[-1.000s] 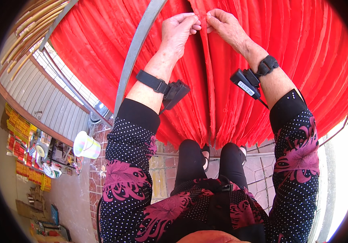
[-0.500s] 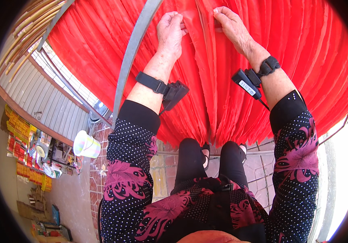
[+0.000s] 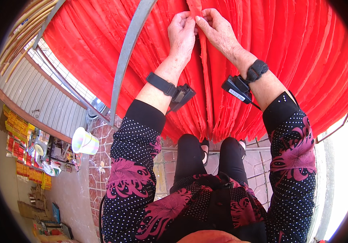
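Note:
Red pleated cloth (image 3: pixel 263 81) hangs in many narrow folds before me, spreading across most of the upper view. Near its top middle, my left hand (image 3: pixel 182 34) pinches the edge of one fold. Beside it, my right hand (image 3: pixel 219 30) pinches the same fold between thumb and fingers. The fingertips of both hands almost meet there, and the gripped strip of cloth stands up above them. Each wrist wears a black strap with a small black device, the left device (image 3: pixel 182 97) and the right device (image 3: pixel 237 89) hanging in front of the cloth.
A curved grey metal bar (image 3: pixel 128 56) crosses the cloth left of my left arm. Farther left are a white bucket (image 3: pixel 84 141), a corrugated panel (image 3: pixel 40 97) and bamboo poles (image 3: pixel 28 28). Red-and-yellow packages (image 3: pixel 18 125) hang at far left. My feet stand on paving tiles (image 3: pixel 255 162).
My hands have come together; the right moved left and the left moved right. Before, they were apart on either side of a fold; now both pinch one strip of cloth.

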The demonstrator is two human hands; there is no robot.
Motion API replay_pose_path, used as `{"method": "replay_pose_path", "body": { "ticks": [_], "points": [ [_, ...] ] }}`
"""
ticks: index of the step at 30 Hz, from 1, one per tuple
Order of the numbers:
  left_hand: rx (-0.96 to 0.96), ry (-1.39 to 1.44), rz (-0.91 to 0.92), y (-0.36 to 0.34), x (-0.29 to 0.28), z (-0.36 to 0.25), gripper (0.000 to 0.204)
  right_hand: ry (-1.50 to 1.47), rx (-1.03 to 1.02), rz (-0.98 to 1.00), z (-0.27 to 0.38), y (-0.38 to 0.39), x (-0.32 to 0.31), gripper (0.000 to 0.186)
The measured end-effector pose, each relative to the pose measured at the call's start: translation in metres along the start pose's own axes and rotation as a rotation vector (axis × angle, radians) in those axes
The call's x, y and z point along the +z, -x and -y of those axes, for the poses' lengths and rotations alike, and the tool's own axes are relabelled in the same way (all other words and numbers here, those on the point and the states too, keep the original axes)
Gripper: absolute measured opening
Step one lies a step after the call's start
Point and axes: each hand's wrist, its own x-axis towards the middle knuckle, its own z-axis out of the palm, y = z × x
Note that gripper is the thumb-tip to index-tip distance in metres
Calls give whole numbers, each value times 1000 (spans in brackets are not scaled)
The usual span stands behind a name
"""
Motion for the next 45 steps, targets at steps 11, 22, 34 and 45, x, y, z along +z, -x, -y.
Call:
{"method": "replay_pose_path", "body": {
  "ticks": [11,22,34,45],
  "points": [
    [-35,-34,-5,11,-12,10,20,104,-7,11,-18,1,-3,28],
    [-28,-62,28,15,-15,16,11,-98,131,46,-17,3,-10,27],
    [-172,56,62,27,-7,16,13,1,87,82,-10,15,0,50],
    [-130,150,-72,30,-25,26,13,0,106,-95,-25,24,-7,31]
  ]
}}
